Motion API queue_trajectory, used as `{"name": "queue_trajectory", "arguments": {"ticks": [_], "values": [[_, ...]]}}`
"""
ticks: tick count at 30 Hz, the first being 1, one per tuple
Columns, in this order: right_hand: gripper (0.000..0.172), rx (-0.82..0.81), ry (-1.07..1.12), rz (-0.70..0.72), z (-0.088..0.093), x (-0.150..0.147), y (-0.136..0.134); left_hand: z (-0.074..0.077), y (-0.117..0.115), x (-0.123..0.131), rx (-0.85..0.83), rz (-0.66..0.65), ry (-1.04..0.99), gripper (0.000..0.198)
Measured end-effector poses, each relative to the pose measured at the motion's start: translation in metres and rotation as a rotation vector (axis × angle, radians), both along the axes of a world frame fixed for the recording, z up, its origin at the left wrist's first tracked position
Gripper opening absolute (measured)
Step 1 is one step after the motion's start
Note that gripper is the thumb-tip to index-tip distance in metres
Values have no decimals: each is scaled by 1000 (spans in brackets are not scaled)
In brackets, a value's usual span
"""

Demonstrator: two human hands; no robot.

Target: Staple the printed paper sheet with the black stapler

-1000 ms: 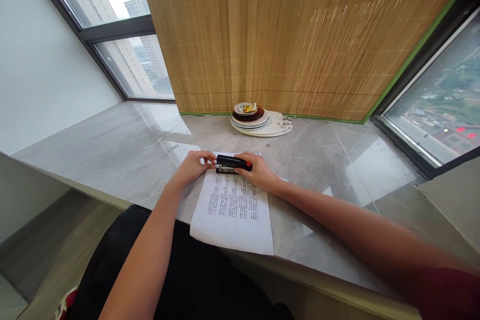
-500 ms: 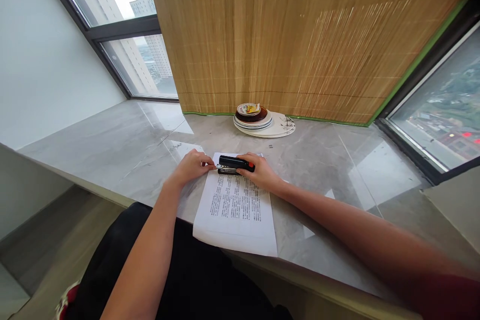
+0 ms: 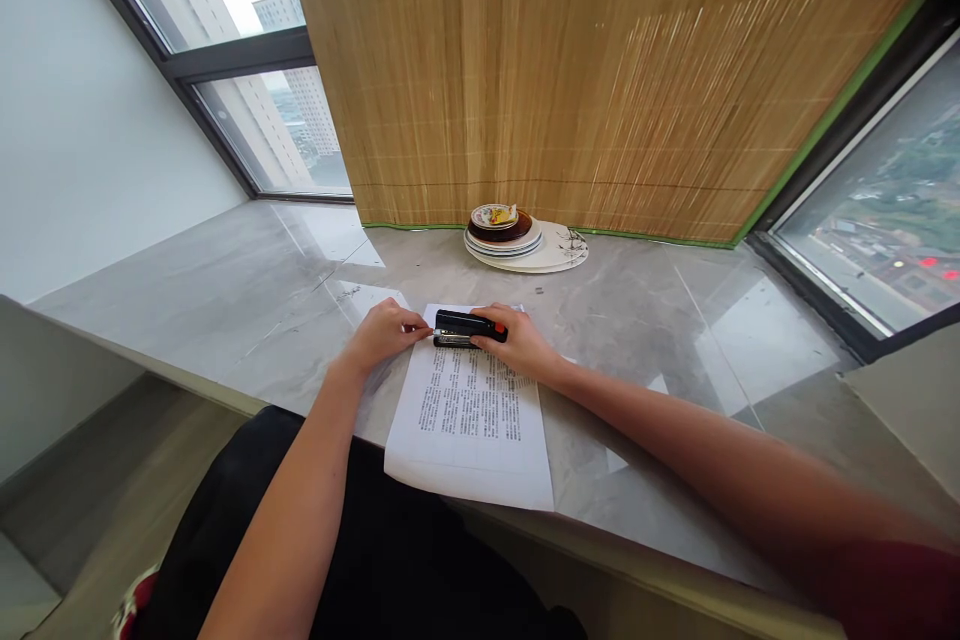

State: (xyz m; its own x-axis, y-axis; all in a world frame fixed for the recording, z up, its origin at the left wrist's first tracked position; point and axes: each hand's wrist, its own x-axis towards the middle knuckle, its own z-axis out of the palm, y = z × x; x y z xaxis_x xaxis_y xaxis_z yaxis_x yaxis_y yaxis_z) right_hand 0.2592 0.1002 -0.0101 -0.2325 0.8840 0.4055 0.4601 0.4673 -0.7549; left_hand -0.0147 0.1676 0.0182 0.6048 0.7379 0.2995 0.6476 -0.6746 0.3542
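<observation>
A printed sheaf of white paper (image 3: 469, 420) lies on the grey stone counter (image 3: 225, 290), its near edge hanging over the counter's front. A black stapler (image 3: 465, 328) with a red tip sits across the paper's top edge. My right hand (image 3: 519, 344) is wrapped round the stapler's right end. My left hand (image 3: 384, 333) rests on the paper's top left corner, its fingers pinched together at the stapler's left end.
A stack of plates (image 3: 517, 238) stands at the back of the counter against a bamboo blind (image 3: 585, 70). Windows flank the blind on both sides. A white wall rises at the left. My dark-clothed lap shows below the counter edge.
Both hands and the stapler stay at the paper's top edge. Only the camera view has shifted slightly.
</observation>
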Motion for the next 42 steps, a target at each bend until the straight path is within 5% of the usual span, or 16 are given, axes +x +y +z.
{"name": "queue_trajectory", "arguments": {"ticks": [10, 22, 42], "values": [[36, 11, 11, 10, 0, 0, 1, -2, -2, 6, 174, 3, 77, 20], [36, -9, 61, 9, 0, -1, 2, 0, -5, 11, 121, 102, 71, 37], [36, -26, 77, 17, -2, -1, 4, 0, -7, 16, 88, 110, 51, 36]]}}
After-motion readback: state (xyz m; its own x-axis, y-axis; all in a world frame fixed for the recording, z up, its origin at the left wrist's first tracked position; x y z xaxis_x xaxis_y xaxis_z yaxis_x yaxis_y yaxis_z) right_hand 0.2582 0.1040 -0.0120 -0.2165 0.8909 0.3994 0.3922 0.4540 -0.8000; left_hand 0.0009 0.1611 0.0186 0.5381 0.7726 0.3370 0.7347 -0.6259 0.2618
